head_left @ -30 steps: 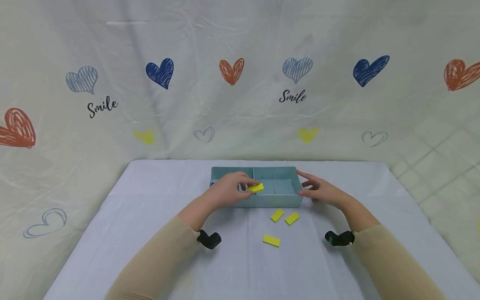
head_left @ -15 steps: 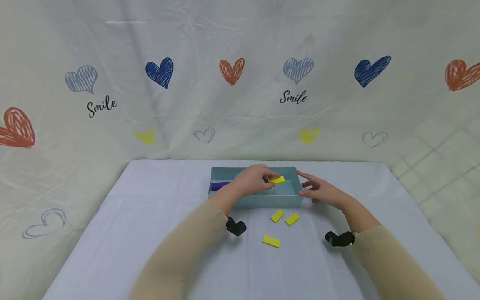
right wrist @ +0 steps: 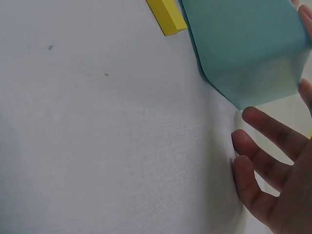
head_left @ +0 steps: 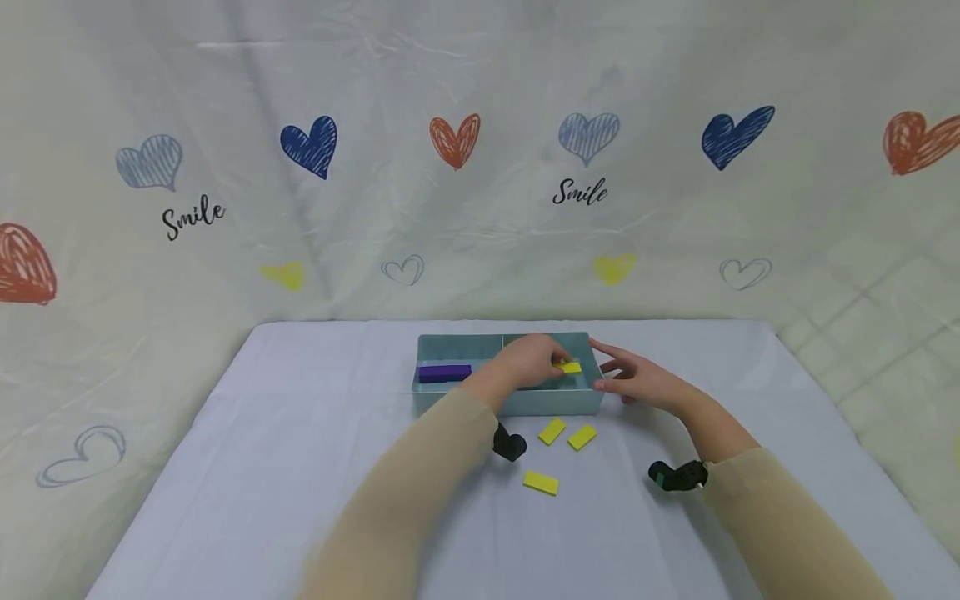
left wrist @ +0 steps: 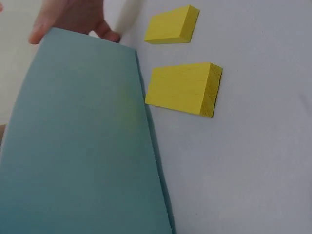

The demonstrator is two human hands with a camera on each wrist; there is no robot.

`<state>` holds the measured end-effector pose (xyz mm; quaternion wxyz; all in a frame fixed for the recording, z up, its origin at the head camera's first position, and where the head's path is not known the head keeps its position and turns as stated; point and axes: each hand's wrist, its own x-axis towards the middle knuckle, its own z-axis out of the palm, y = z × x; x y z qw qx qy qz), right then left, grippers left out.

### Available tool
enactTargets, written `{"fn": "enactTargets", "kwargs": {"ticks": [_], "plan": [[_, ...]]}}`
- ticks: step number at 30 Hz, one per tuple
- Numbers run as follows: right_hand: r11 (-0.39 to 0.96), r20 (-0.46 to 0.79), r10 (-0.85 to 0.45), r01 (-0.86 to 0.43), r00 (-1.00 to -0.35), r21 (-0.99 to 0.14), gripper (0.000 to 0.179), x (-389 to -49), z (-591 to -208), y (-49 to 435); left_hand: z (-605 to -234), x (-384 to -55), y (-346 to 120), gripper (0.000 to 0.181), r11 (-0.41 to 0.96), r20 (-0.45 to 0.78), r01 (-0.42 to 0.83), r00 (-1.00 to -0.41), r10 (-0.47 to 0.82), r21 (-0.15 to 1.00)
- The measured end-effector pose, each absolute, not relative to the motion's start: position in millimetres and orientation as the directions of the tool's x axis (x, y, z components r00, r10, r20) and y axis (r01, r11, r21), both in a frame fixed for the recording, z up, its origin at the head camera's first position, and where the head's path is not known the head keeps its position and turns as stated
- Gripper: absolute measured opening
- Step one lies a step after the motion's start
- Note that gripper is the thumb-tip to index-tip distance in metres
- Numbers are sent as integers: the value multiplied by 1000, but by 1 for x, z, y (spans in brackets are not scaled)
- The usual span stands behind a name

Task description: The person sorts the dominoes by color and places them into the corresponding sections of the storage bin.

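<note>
Left hand (head_left: pixel 528 358) pinches a yellow block (head_left: pixel 574 367) inside the teal tray (head_left: pixel 551 403); right hand (head_left: pixel 637 383) spreads its fingers at the tray's end.
Head view: left of the pinching fingers, a purple block (head_left: pixel 445 373) lies in the tray; nearer than them, three loose yellow blocks (head_left: pixel 582 437) lie on the counter (head_left: pixel 300 500); the left fingers partly cover the held block. Left wrist view: the tray's wall hides that pinch, two loose blocks lying outside it. Right wrist view: beyond the spread fingers, one block is cut by the top edge.
</note>
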<state>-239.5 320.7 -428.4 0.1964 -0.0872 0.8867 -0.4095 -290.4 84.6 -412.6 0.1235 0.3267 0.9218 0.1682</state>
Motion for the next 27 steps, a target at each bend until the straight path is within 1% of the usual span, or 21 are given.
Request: {"fn": "enactTargets", "kwargs": {"ticks": [8, 15, 24, 27], "plan": [[653, -264, -317, -8, -911, -758, 84, -237, -428, 320, -415, -291, 98, 31, 780, -145, 553, -781, 608, 293], [631, -254, -328, -11, -910, -776, 84, -236, -430, 320, -423, -290, 108, 30, 800, -173, 566, -784, 597, 198], [627, -253, -341, -18, -905, -779, 82, -236, -430, 320, -422, -289, 114, 30, 816, -182, 558, -796, 577, 148], [631, -257, -333, -12, -907, -776, 83, -235, -430, 320, -421, -287, 116, 31, 816, -179, 559, -796, 578, 147]]}}
